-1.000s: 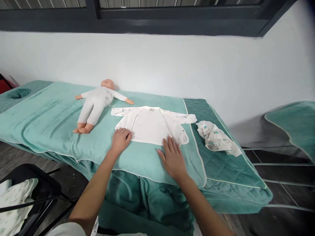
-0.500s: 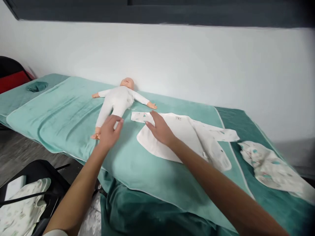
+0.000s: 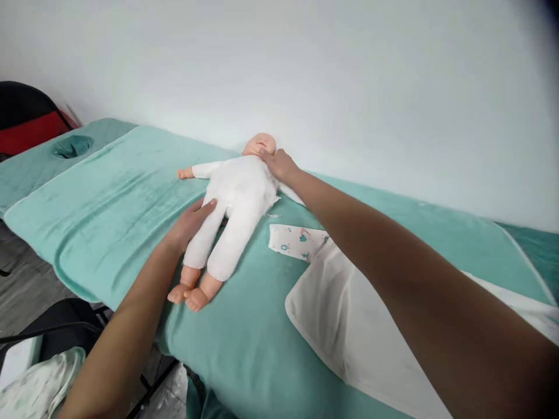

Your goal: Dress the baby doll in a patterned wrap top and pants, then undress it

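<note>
A baby doll [image 3: 242, 180] with a white cloth body lies on its back, its head toward the wall and its bare feet toward me. My left hand [image 3: 193, 222] holds it at the hip and thigh on the left, thumb on top and fingers partly hidden beneath. At the doll's neck and shoulder, my right hand [image 3: 282, 166] has its thumb in front, while the other fingers reach behind. A white baby shirt [image 3: 345, 302] with a printed sleeve is spread out to the right, partly covered by my right forearm.
A light green sheet [image 3: 117, 192] covers the massage bed, which has a face hole [image 3: 73, 146] at its far left end. The white wall [image 3: 279, 70] runs behind it. A black chair [image 3: 65, 320] at lower left carries folded printed cloth [image 3: 41, 381].
Both hands have moved forward onto the doll and taken hold of it, the right one leaving the space over the shirt. My view has come closer to the doll.
</note>
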The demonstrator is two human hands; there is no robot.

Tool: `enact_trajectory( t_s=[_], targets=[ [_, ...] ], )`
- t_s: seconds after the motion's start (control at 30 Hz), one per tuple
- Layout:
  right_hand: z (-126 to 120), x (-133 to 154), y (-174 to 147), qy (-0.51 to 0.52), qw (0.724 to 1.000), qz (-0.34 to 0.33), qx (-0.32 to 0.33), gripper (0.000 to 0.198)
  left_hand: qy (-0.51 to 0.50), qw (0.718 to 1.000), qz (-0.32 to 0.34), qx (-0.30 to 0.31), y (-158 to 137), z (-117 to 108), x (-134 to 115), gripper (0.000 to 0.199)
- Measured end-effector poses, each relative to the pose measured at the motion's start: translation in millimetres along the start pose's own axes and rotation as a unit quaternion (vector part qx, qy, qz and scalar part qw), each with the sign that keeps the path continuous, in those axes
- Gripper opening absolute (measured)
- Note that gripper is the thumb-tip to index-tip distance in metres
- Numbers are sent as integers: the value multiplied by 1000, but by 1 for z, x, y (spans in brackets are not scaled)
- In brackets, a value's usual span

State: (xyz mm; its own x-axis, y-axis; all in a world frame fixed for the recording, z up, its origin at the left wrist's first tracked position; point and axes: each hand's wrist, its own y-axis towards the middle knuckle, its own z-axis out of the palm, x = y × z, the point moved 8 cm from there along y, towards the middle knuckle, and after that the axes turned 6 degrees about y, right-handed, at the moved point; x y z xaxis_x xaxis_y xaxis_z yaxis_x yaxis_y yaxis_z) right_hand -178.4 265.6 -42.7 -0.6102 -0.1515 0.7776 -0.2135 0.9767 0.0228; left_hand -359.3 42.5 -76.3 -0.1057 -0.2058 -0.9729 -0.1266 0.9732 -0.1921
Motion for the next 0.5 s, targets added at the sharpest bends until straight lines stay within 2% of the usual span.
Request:
enact_trajectory(
  t_s=[0.1, 0.2, 0.27, 0.37, 0.5],
  targets=[
    [-8, 2, 1, 1, 1000, 19, 13, 81, -22, 998, -22, 57, 10, 17, 2, 56],
    [-34, -7, -14, 3, 1000, 25, 4, 84, 22, 999, 24, 38, 7, 34, -6, 56],
    [-63, -19, -31, 11, 1000, 22, -10, 88, 34, 997, 67, 24, -6, 57, -19, 54],
    [-122, -45, -69, 8, 999, 19, -43, 91, 11, 993, 95, 65, -37, 116, -37, 55],
    [-205, -84, -134, -33, 996, 27, -74, 88, -91, 984, 51, 146, -87, 211, -47, 65]
  ],
)
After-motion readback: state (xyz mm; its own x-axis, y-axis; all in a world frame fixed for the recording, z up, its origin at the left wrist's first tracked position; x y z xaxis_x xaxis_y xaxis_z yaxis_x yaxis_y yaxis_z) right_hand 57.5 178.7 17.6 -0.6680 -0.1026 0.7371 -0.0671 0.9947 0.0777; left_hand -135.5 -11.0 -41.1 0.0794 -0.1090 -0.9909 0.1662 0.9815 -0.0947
